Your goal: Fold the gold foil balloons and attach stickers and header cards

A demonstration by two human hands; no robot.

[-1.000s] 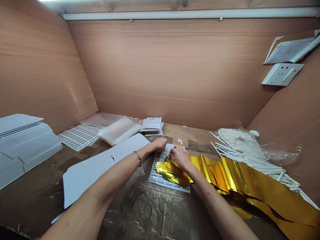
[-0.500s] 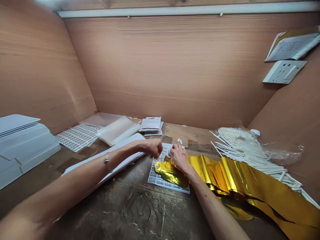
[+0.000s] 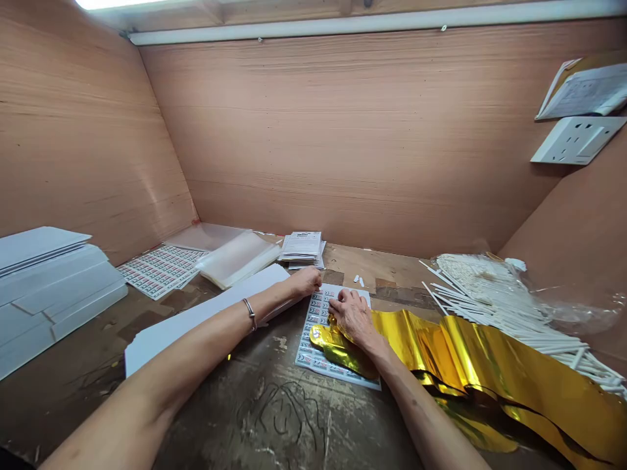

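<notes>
A sticker sheet (image 3: 313,326), printed with rows of small CE labels, lies on the worktop. My left hand (image 3: 307,281) is closed in a pinch at its upper left edge; whatever is between the fingertips is too small to make out. My right hand (image 3: 353,316) bends its fingers over a flat gold foil balloon (image 3: 421,339), holding it down on the sheet. The balloon's short rounded end (image 3: 324,336) sticks out left of this hand, and its long shiny folds run off to the right.
White card sheets (image 3: 161,329) lie under my left forearm. Behind are clear plastic sleeves (image 3: 238,261), another label sheet (image 3: 164,267) and stacked printed leaflets (image 3: 301,247). White sticks (image 3: 519,326) are heaped at right, folded white boxes (image 3: 53,287) at left. Wooden panels enclose the worktop.
My left hand has come down slightly from above the sheet to its upper left edge. My right hand stays on the gold foil. The camera view has shifted a little.
</notes>
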